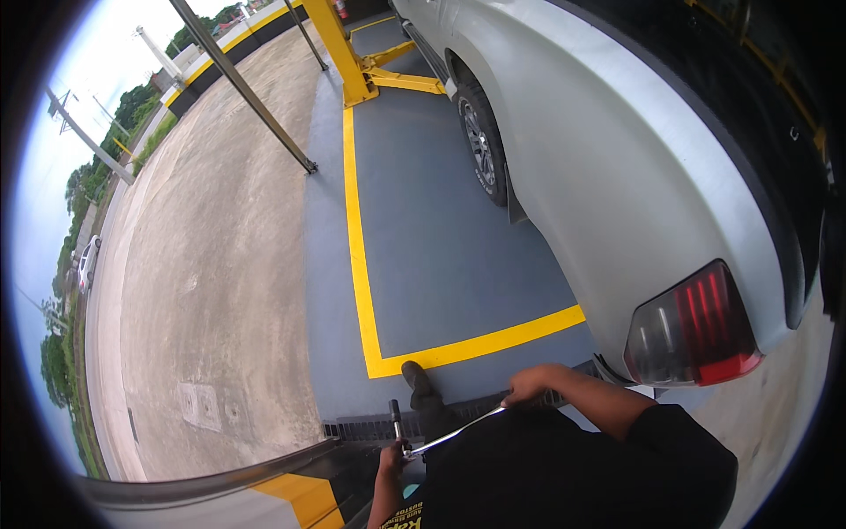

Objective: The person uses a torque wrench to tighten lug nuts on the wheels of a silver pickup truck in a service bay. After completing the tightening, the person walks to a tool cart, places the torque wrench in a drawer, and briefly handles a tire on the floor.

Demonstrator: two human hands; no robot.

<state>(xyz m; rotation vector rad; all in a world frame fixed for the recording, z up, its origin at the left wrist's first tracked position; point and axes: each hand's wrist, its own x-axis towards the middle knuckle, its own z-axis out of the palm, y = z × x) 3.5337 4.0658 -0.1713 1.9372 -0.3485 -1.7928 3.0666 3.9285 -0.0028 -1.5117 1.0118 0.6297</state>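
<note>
A long silver socket wrench (458, 433) slants across in front of my black shirt. My right hand (527, 385) is closed round its far right end. At the other end my left hand (390, 458) is wrapped about the wrench head, where a dark-tipped socket piece (396, 418) sticks up. Some of my left fingers are hard to make out at this size. To the right of my right hand is the rear corner of a silver pickup truck (599, 167), with its red and grey tail light (696, 328). Neither the wrench nor the socket touches the truck.
A yellow lift post (339, 53) with low arms stands beside the truck's rear wheel (480, 145). Yellow lines (359, 256) border the grey floor bay. A drain grate (366, 429) runs near my shoe (416, 379). Thin metal poles (242, 84) rise at the left, by the concrete yard.
</note>
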